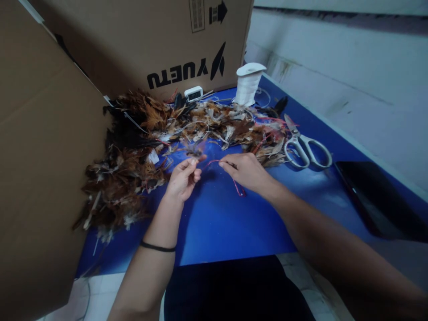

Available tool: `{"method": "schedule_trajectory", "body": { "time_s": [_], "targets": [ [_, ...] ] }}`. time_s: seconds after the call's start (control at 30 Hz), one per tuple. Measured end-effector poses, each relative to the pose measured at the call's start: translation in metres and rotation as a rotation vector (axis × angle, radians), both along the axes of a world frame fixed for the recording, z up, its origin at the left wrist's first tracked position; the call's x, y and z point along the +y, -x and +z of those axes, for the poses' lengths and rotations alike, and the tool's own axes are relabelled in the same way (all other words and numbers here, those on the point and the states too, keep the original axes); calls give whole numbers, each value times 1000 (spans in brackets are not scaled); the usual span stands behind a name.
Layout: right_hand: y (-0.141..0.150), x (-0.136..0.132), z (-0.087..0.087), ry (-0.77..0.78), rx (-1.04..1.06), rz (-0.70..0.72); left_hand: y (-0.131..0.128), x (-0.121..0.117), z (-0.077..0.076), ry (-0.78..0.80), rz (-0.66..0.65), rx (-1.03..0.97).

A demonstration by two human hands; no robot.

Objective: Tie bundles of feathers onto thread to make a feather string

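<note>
My left hand (183, 178) pinches a small bunch of feathers (195, 150) between thumb and finger, above the blue tabletop (217, 223). A thin red string (214, 161) runs from that bunch across to my right hand (245, 170). The thumb and fingers of my right hand are closed on the string, and its loose end hangs below them. Brown, black and white feathers (203, 122) lie heaped in an arc behind and to the left of my hands. Silver-handled scissors (306, 151) rest to the right of the heap.
A white spool (248, 84) stands at the back, near a small white digital display (193, 93). Large cardboard boxes (127, 40) wall off the back and left side. A dark phone or tablet (381, 200) lies at the right, by the pale wall (351, 67).
</note>
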State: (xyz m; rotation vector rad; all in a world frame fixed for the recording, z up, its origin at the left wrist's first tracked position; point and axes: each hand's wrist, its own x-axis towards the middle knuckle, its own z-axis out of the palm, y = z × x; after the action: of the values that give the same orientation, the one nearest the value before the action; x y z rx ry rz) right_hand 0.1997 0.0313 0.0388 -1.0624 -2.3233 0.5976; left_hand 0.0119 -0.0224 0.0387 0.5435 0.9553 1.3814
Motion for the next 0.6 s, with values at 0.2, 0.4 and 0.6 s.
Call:
{"method": "schedule_trajectory", "body": {
  "time_s": [0.2,0.4,0.6],
  "targets": [
    [4,-2,-4,-93,-52,-2,-12,-3,-8,72,-156,5],
    [5,-2,-6,-101,-95,4,-11,-3,-7,69,-195,-2],
    [0,3,-6,-124,-71,-23,-9,-3,-6,23,-239,-37]
  ]
}}
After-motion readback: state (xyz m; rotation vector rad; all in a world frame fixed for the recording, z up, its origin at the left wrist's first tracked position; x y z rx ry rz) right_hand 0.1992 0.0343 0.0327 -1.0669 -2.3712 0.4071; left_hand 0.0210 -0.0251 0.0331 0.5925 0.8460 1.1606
